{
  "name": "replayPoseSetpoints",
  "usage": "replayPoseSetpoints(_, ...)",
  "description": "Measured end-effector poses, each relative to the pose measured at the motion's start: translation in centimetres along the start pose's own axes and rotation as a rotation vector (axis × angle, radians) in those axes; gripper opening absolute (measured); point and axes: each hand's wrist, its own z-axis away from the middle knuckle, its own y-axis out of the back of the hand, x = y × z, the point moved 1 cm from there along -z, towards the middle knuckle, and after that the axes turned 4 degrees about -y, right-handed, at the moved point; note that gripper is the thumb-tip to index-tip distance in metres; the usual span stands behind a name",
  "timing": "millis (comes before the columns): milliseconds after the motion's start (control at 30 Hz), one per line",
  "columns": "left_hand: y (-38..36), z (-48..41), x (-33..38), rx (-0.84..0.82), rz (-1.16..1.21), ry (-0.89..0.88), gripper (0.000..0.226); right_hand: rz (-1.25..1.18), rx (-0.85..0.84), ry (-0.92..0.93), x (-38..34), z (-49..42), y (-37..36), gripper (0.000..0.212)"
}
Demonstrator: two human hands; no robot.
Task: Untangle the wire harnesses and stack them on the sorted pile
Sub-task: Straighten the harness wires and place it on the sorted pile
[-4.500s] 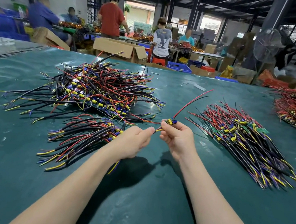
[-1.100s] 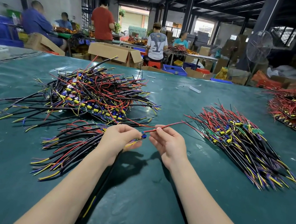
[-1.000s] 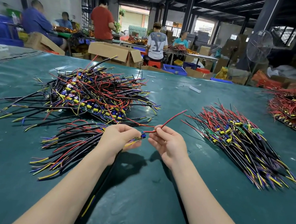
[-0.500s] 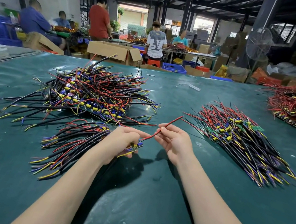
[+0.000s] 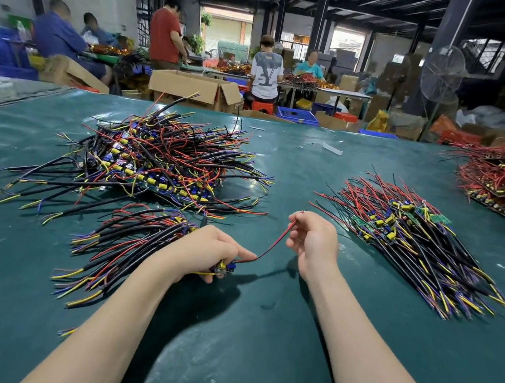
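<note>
I see the left hand [image 5: 202,254] curled around the component end of one wire harness [image 5: 226,268], low over the green table [image 5: 234,369] and just beside the small combed bundle [image 5: 125,244]. Its black leads seem to run under the palm, though the wrist hides them. The right hand [image 5: 313,244] pinches that harness's red wire [image 5: 270,249] near its tip, raised between the tangled heap [image 5: 164,158] and the aligned pile [image 5: 416,245] on the right.
</note>
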Motion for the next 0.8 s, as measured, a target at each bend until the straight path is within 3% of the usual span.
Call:
replayPoseSetpoints(200, 0.4, 0.1, -0.7, 0.074, 0.175, 0.012, 0.045, -0.008, 0.086, 0.071, 0.0, -0.5, 0.6, 0.031)
replayPoseSetpoints(400, 0.0, 0.2, -0.2, -0.03, 0.19, -0.025, 0.051, -0.056, 0.063, 0.129, 0.5, -0.7, 0.6, 0.03)
replayPoseSetpoints(600, -0.4, 0.2, 0.1, -0.04, 0.34, 0.052, 0.036, -0.157, 0.163, 0.092, 0.5, -0.8, 1.2, 0.029)
replayPoseSetpoints(733, -0.3, 0.0, -0.1, 0.122, 0.631, 0.069, 0.026, -0.345, 0.262, 0.034, 0.1, -0.8, 2.5, 0.022)
replayPoseSetpoints(800, 0.4, -0.1, -0.4, 0.259, 0.836, 0.059, 0.022, -0.227, 0.233, 0.047, 0.1, -0.4, 2.0, 0.02)
